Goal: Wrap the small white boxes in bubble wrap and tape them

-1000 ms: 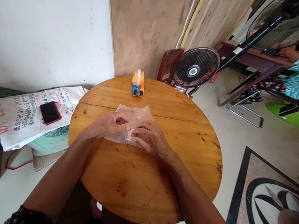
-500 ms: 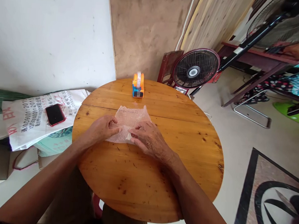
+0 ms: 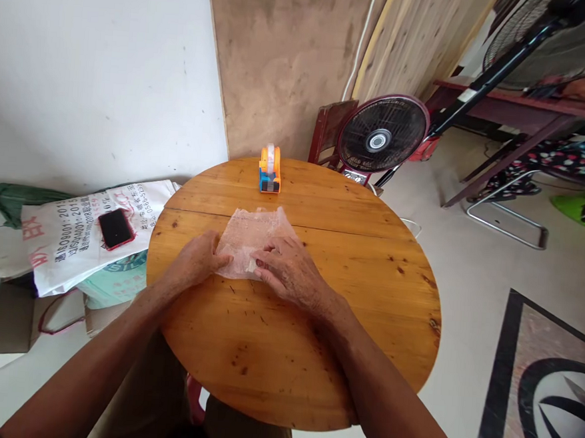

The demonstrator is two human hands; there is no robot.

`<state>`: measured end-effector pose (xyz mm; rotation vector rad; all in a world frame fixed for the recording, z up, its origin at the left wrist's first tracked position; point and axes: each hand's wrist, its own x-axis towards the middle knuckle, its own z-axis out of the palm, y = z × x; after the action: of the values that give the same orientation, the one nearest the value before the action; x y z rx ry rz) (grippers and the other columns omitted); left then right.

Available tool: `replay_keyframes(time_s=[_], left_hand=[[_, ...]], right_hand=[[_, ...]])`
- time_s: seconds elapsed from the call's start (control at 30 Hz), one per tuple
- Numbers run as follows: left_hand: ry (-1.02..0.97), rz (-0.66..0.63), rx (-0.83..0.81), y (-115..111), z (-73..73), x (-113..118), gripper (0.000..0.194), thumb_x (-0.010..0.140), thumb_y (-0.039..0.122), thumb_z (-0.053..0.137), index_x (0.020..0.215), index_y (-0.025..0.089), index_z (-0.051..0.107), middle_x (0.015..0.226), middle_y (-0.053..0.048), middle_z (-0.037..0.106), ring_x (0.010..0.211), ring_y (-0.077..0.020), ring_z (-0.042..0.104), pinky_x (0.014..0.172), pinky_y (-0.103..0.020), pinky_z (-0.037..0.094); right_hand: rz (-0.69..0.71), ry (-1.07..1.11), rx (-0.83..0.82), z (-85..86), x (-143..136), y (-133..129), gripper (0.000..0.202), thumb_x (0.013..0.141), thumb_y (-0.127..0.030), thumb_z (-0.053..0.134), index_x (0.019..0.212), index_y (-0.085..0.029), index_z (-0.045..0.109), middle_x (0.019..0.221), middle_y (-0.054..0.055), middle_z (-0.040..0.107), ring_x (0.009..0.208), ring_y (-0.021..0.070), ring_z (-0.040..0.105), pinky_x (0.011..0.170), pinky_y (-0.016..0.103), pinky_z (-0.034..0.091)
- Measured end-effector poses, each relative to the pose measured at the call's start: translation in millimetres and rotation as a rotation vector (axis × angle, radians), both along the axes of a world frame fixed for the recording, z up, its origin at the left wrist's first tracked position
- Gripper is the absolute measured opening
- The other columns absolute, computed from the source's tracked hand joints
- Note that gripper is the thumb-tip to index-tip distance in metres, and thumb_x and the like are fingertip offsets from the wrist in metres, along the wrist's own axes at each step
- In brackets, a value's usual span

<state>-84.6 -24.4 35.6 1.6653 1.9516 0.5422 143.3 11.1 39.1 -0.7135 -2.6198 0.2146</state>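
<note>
A thin, translucent sheet that looks like bubble wrap [image 3: 251,233] lies on the round wooden table [image 3: 291,379]. My left hand [image 3: 200,258] is at its left edge, with the thumb on top and the fingers bent around that side. Over the lower right part of the sheet rests my right hand [image 3: 293,272], its fingers curled together. A small pale piece [image 3: 252,266] shows at the tips of the right thumb and fingers; its kind is unclear. Beyond the sheet stands an orange and blue tape dispenser [image 3: 270,171] with a roll of clear tape.
Left of the table, a phone [image 3: 115,228] lies on a white printed sack [image 3: 64,250] above cardboard boxes. Behind the table are a fan [image 3: 382,135] and a wooden chair [image 3: 323,131]. Another person's arm [image 3: 582,91] rests at a dark red desk [image 3: 525,112] at right.
My left hand has shifted left, from over the sheet to its left edge. My right hand stays nearly in place. The view has turned slightly left.
</note>
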Motion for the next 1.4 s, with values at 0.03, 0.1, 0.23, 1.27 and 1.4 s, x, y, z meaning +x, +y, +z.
replay_keyframes(time_s=[0.03, 0.1, 0.23, 1.27, 1.4], left_hand=[[-0.099, -0.006, -0.001, 0, -1.6, 0, 0.038, 0.070, 0.034, 0.060, 0.101, 0.014, 0.065, 0.074, -0.003, 0.066, 0.065, -0.0194, 0.057, 0.056, -0.026, 0.035], [-0.307, -0.022, -0.019, -2, -3.1, 0, 0.033, 0.068, 0.035, 0.060, 0.092, 0.015, 0.067, 0.072, -0.002, 0.066, 0.063, -0.0177, 0.057, 0.055, -0.024, 0.037], [-0.530, 0.022, -0.078, -4, -1.1, 4, 0.028, 0.063, 0.043, 0.062, 0.071, 0.016, 0.063, 0.052, 0.004, 0.053, 0.043, -0.0098, 0.042, 0.042, -0.021, 0.029], [-0.703, -0.230, -0.274, 5, 32.3, 33, 0.022, 0.064, 0.018, 0.057, 0.084, 0.015, 0.067, 0.075, -0.002, 0.067, 0.063, -0.0135, 0.062, 0.067, -0.033, 0.059], [-0.755, -0.258, -0.298, 4, 37.7, 31, 0.024, 0.062, 0.017, 0.060, 0.084, 0.015, 0.069, 0.068, 0.000, 0.061, 0.064, -0.0130, 0.059, 0.070, -0.034, 0.059]], right_hand=[[0.003, -0.004, 0.010, 0.0, 0, 0, 0.025, 0.093, -0.032, 0.056, 0.111, -0.020, 0.068, 0.104, 0.010, 0.061, 0.098, 0.0242, 0.051, 0.088, 0.038, 0.038], [0.006, -0.027, 0.040, 0.7, -1, -1, 0.029, 0.093, -0.032, 0.055, 0.118, -0.021, 0.066, 0.104, 0.011, 0.060, 0.100, 0.0249, 0.049, 0.089, 0.038, 0.036], [-0.021, -0.131, 0.087, 5.2, -4, -6, 0.027, 0.095, -0.031, 0.051, 0.117, -0.024, 0.066, 0.103, 0.010, 0.060, 0.097, 0.0248, 0.047, 0.087, 0.039, 0.033], [-0.074, 0.126, -0.124, -11.2, 2, 1, 0.061, 0.082, -0.033, 0.068, 0.135, -0.012, 0.046, 0.126, 0.019, 0.062, 0.116, 0.0306, 0.057, 0.098, 0.047, 0.043], [-0.057, 0.143, -0.188, -6.6, 7, 2, 0.059, 0.081, -0.028, 0.066, 0.135, -0.014, 0.046, 0.123, 0.016, 0.064, 0.111, 0.0286, 0.059, 0.096, 0.045, 0.044]])
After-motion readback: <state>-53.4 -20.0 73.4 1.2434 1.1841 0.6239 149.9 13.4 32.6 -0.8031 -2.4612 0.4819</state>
